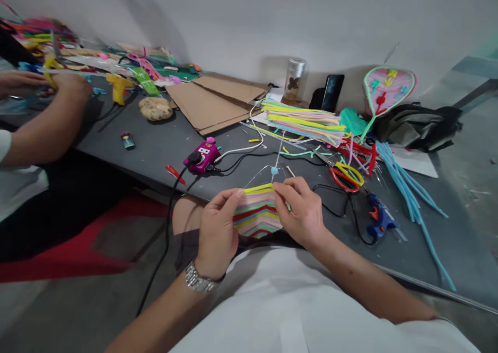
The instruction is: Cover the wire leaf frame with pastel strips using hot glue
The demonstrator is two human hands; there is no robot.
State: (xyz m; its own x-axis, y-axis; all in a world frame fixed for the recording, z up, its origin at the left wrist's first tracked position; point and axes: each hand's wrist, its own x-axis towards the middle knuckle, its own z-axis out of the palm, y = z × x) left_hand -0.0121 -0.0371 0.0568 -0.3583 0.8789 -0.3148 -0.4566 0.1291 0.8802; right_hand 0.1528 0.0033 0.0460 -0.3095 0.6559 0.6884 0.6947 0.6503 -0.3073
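Observation:
Just over the table's front edge I hold a striped pipe-cleaner panel (257, 217), with rows of yellow, red, green, pink and purple bent into chevrons. My left hand (220, 223) grips its left side, thumb on top. The yellow pipe cleaner (257, 189) forms the top row, and my right hand (299, 210) pinches its right end at the panel's upper corner. Thin wire arms spread from a light blue knot (274, 171) just beyond the panel. Both palms and the panel's lower edge are partly hidden.
Beyond my hands lies a pile of pipe cleaners (303, 122). Scissors (346, 177), a blue glue gun (381, 218) and light blue pipe cleaners (412, 187) are at right. A purple power socket (203, 155) with cords, cardboard (213, 101) and a stone (155, 108) are left. A co-worker's hands (72, 87) work farther left.

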